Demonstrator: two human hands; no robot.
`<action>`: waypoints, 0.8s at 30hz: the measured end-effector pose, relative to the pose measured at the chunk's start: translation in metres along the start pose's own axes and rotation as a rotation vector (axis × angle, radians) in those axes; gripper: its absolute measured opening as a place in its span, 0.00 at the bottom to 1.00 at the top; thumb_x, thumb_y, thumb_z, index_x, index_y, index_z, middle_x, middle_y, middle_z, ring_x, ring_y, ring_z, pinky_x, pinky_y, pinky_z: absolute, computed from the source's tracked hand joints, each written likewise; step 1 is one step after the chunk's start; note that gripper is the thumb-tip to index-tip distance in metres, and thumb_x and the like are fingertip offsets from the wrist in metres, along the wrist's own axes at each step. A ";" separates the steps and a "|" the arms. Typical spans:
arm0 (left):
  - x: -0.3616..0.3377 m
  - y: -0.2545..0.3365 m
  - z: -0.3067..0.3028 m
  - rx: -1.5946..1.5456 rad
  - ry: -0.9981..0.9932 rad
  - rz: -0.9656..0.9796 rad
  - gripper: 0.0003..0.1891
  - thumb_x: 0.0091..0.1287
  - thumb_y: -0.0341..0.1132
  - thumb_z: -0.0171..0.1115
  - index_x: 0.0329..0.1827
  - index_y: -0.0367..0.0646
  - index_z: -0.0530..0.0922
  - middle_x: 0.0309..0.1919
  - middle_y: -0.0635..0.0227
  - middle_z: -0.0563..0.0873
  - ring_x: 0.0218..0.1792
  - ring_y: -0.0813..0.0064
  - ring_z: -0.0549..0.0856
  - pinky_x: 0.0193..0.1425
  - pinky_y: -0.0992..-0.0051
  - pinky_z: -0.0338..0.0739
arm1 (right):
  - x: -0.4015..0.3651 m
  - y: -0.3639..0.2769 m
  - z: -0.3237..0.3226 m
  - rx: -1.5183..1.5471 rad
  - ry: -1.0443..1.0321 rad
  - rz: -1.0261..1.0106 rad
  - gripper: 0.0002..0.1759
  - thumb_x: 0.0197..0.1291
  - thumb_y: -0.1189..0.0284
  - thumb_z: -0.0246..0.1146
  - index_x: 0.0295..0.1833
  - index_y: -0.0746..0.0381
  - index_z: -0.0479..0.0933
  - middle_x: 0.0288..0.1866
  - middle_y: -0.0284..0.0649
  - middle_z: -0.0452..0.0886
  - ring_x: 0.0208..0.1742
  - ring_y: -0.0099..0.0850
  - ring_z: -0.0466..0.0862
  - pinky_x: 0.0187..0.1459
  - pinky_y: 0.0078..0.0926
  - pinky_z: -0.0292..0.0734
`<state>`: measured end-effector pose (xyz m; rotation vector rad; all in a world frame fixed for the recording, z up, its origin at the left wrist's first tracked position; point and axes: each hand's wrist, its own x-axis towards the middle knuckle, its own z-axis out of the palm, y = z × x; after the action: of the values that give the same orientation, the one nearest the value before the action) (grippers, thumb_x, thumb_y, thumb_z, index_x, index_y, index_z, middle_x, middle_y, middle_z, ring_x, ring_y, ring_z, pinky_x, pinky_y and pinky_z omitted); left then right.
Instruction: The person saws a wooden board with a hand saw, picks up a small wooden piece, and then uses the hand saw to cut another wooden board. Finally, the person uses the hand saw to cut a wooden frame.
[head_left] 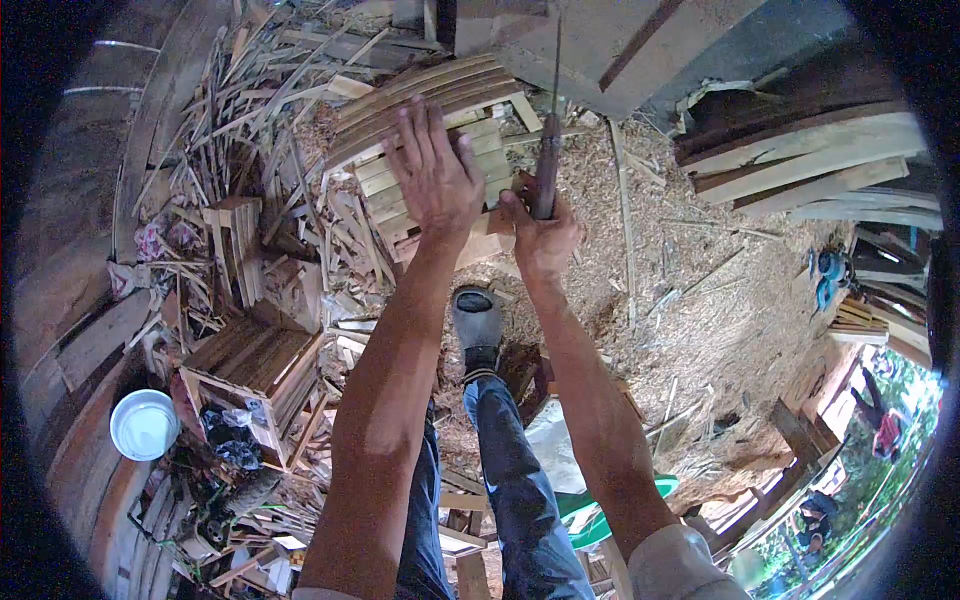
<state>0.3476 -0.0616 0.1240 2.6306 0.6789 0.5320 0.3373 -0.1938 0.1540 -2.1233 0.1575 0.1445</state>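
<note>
My left hand [437,178] lies flat with spread fingers over a box of pale wooden slats [390,195]. Darker stacked boards [420,95] run along the far side of that box. Just to the right, my right hand [545,235] is closed around the dark handle of a long, thin-bladed tool [548,165]. Its blade points away from me and shows almost edge-on, so its exact kind is unclear. The right thumb is near the box's right corner. Below the hands, my shoe [477,318] rests on the shavings.
Wood shavings [690,270] cover the floor to the right. Scrap sticks [215,120] pile up on the left, near a wooden crate [250,365] and a white bucket [145,425]. Planks [810,150] lie at the upper right. Two people [885,430] are outside at the lower right.
</note>
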 end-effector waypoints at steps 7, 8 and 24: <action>0.000 0.000 0.002 0.032 -0.084 -0.012 0.26 0.73 0.38 0.44 0.72 0.39 0.58 0.72 0.52 0.61 0.76 0.53 0.54 0.77 0.44 0.39 | -0.059 -0.021 -0.083 0.016 -0.090 0.245 0.18 0.61 0.59 0.69 0.33 0.65 0.80 0.18 0.30 0.72 0.22 0.18 0.70 0.24 0.24 0.65; 0.001 0.002 0.000 0.006 -0.076 -0.017 0.26 0.73 0.38 0.44 0.72 0.40 0.58 0.71 0.53 0.62 0.76 0.53 0.54 0.77 0.44 0.39 | -0.074 -0.025 -0.096 0.031 -0.107 0.230 0.18 0.62 0.59 0.68 0.32 0.65 0.79 0.17 0.31 0.72 0.22 0.18 0.71 0.24 0.24 0.66; -0.003 0.002 0.002 0.060 -0.079 0.010 0.30 0.71 0.44 0.45 0.73 0.40 0.56 0.71 0.55 0.61 0.75 0.55 0.54 0.77 0.44 0.36 | -0.138 -0.091 -0.132 -0.037 -0.120 0.310 0.24 0.65 0.58 0.63 0.25 0.68 0.78 0.13 0.30 0.70 0.18 0.18 0.66 0.18 0.25 0.60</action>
<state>0.3471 -0.0650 0.1221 2.6958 0.6672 0.4140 0.2221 -0.2507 0.3220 -2.1089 0.4155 0.4591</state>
